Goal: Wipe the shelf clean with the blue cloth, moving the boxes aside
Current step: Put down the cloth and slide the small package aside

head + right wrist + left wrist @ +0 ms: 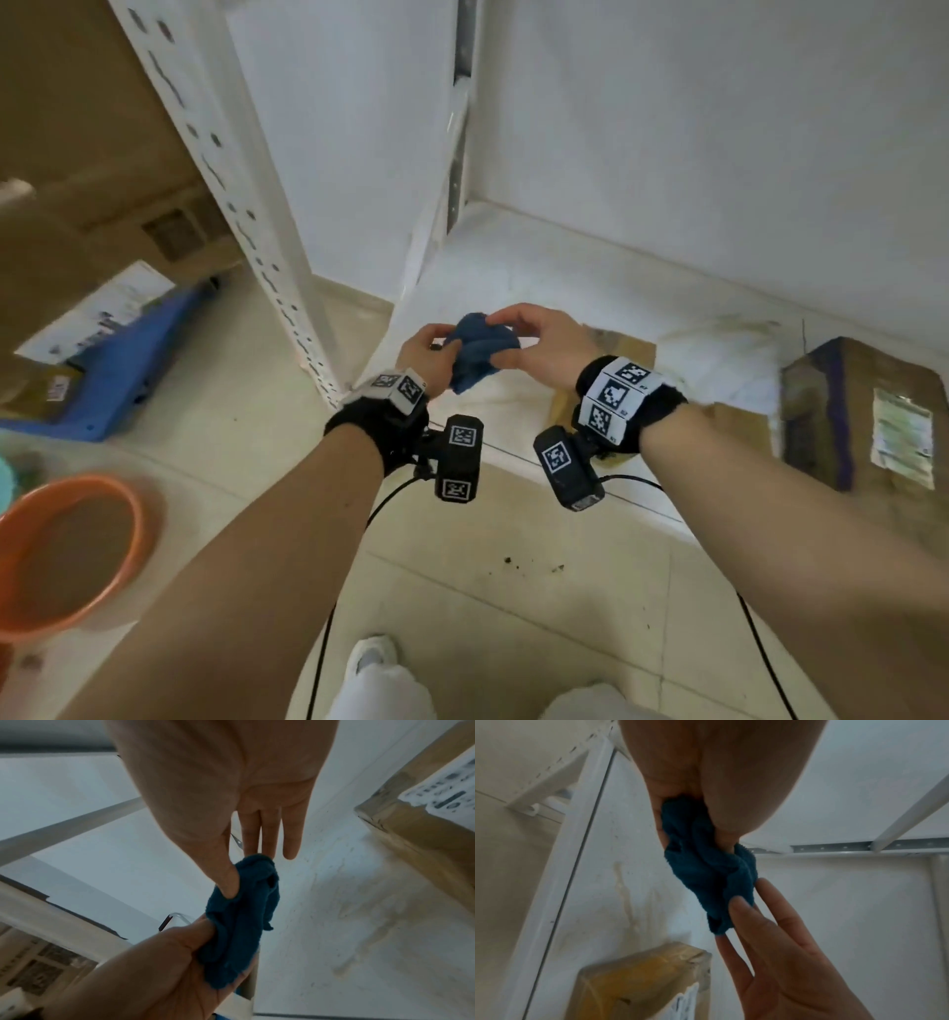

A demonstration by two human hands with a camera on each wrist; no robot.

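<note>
My left hand [429, 354] and right hand [539, 342] both pinch the bunched blue cloth [480, 352] above the stained shelf [513, 267]. I should fold it flat first, so it wipes evenly.

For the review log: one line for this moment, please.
stage: readying cloth | blue cloth: bunched, off shelf | left hand: grips it | right hand: pinches it | boxes: on shelf
</note>
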